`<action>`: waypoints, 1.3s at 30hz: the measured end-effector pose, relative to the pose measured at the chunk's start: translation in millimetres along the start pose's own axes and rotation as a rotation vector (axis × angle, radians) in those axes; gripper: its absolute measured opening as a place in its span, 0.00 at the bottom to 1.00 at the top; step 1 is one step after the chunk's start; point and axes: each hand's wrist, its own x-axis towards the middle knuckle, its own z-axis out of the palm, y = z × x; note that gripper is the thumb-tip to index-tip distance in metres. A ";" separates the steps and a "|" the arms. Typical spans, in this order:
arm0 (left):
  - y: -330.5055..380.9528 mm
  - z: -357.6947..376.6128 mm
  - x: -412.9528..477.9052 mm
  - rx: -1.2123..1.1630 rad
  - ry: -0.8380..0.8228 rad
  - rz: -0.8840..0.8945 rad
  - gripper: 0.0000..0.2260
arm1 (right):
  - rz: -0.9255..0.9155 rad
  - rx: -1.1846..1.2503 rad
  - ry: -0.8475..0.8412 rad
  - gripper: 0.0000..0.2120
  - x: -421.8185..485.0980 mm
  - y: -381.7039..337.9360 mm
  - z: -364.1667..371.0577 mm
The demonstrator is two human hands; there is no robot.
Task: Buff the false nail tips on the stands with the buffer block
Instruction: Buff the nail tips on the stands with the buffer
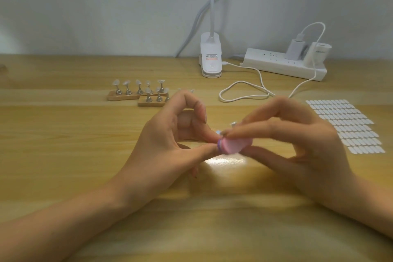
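Your forearms run off the near edge. Over the pale wooden table, your right hand grips the pink, purple-edged buffer block, which is motion-blurred, with fingers curled round it. Your left hand pinches a small pale nail tip at the block's left end, and the tip is mostly hidden. There's open wood to the left. To the right lies a sheet of white oval stickers. Farther off, metal stands with clear tips on wooden bases sit partly behind your left fingers. A looped white cable lies beyond.

Worktop: nail stands left-centre; lamp base behind, rear centre; power strip right of lamp base; cable loop before it; tab sheet far right; buffer block front centre.
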 end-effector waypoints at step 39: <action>-0.5 2.0 1.7 -0.186 -0.057 -0.141 0.23 | -0.027 -0.055 0.040 0.12 -1.1 2.2 -3.3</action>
